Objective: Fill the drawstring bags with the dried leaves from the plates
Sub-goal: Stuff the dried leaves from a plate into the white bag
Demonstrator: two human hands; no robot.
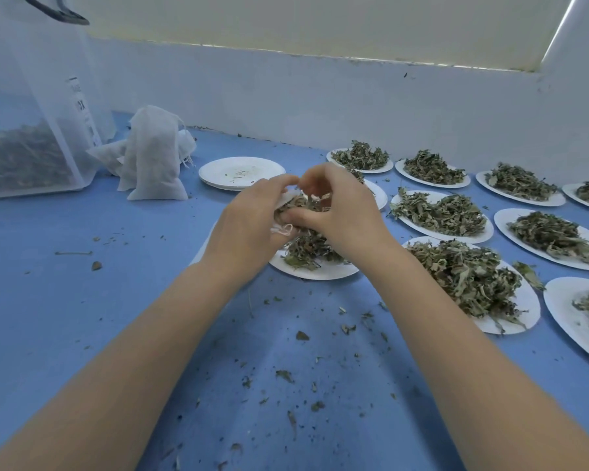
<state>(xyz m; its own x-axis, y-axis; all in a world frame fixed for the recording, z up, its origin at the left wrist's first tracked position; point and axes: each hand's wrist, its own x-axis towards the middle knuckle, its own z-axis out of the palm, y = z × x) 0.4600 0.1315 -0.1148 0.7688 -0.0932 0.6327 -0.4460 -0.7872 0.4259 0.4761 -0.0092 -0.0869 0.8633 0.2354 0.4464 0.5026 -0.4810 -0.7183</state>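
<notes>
My left hand (249,219) grips small white gauzy drawstring bag (284,201), mouth up over round white paper plate (315,269) so spills land there. My right hand (334,212) pinches crisp, curled dried green leaves (306,248) into mouth. String loop (285,229) dangles loose. Filled soft bags (153,158) stand apart at left.

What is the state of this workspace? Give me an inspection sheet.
Surface: blue table.
Job's things: drawstring bag held over a plate of dried leaves; more leaf-heaped plates at right; emptied plates; filled bags behind.
Clutter: leaf crumbs scattered on the table.
Grippers: left hand grips the bag; right hand stuffs leaves in.
Cables: nothing seen.
Surroundings: clear plastic container at left; white wall.
</notes>
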